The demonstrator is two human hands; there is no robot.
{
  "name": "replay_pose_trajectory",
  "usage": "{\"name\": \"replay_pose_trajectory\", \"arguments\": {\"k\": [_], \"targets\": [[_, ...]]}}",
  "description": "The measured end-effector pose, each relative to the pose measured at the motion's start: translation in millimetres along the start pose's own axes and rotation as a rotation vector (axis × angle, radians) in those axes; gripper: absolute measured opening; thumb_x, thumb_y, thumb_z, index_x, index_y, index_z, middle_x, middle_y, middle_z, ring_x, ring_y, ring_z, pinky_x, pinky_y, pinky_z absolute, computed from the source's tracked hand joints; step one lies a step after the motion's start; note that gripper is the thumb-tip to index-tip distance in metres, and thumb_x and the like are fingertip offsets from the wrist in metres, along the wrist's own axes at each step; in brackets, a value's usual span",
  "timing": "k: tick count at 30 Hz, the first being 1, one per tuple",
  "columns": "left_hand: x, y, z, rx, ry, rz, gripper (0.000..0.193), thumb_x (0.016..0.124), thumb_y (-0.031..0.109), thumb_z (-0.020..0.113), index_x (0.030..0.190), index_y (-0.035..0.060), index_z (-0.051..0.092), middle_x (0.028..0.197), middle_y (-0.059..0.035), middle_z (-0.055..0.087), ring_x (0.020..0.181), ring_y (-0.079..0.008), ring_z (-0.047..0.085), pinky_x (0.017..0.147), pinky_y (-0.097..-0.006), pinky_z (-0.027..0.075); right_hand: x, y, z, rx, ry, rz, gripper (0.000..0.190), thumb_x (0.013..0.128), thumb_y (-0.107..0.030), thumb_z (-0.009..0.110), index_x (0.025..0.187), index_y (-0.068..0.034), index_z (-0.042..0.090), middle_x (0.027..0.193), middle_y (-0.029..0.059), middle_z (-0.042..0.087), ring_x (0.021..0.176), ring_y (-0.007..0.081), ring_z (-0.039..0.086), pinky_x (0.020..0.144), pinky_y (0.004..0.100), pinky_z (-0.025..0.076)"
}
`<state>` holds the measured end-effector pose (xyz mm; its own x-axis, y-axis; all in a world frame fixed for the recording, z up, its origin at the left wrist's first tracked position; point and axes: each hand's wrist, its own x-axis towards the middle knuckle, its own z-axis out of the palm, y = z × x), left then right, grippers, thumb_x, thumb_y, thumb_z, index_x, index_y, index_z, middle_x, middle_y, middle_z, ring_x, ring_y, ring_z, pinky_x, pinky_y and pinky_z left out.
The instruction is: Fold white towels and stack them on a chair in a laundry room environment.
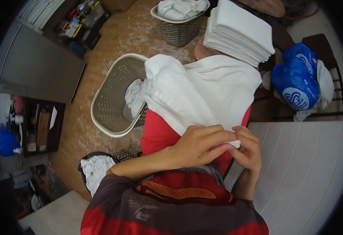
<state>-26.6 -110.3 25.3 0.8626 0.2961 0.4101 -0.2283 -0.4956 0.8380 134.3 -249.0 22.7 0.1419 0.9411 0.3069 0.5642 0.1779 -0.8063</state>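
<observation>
A white cloth [209,85] is spread in front of me over red fabric [159,132], which shows at both sides of it. My left hand [205,144] pinches the near edge of this cloth between thumb and fingers, with a small white tip sticking out. Against it, my right hand [248,145] has its thumb and fingers closed around the same tip. The cloth's far left part droops over the rim of a grey-brown perforated plastic laundry basket [109,100]. Crumpled white cloth [134,95] lies inside that basket.
Beyond the cloth stands a stack of folded white cloths [239,32]. A second basket [178,30] holds white cloth at the back. More white laundry [96,170] fills a dark container at my left. At right are a blue plastic bag [296,79] and a white panelled surface [289,167].
</observation>
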Motion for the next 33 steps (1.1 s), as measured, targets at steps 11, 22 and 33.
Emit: {"name": "replay_pose_trajectory", "arguments": {"k": [11, 22, 33], "targets": [[-39.4, -96.7, -28.5, 0.214, 0.214, -0.166, 0.041, 0.061, -0.008, 0.056, 0.100, 0.0046, 0.058, 0.096, -0.0125, 0.058, 0.090, -0.0302, 0.060, 0.075, -0.0353, 0.049, 13.7, -7.8, -62.1, 0.039, 0.330, -0.176, 0.020, 0.069, -0.019, 0.061, 0.065, 0.000, 0.055, 0.059, 0.0077, 0.048, 0.055, 0.0192, 0.045, 0.073, 0.0417, 0.044], [-86.0, -153.8, -161.7, 0.570, 0.408, -0.322, 0.043, 0.059, -0.008, 0.052, 0.098, 0.0072, 0.059, 0.100, -0.0112, 0.061, 0.095, -0.0330, 0.058, 0.083, -0.0380, 0.047, -56.4, 56.2, -160.8, 0.543, 0.750, -0.076, 0.048, 0.092, -0.030, 0.048, 0.128, 0.000, 0.046, 0.131, 0.0183, 0.047, 0.125, 0.0336, 0.040, 0.107, 0.0508, 0.024], [-195.5, -123.2, -118.1, 0.569, 0.047, -0.666, 0.028, 0.072, -0.001, 0.055, 0.096, 0.0071, 0.064, 0.099, -0.0110, 0.064, 0.089, -0.0312, 0.061, 0.075, -0.0382, 0.050, -107.5, 86.4, -168.9, 0.436, 0.841, 0.110, 0.048, 0.090, -0.029, 0.051, 0.129, 0.000, 0.044, 0.132, 0.0159, 0.046, 0.126, 0.0309, 0.039, 0.108, 0.0481, 0.023]]}}
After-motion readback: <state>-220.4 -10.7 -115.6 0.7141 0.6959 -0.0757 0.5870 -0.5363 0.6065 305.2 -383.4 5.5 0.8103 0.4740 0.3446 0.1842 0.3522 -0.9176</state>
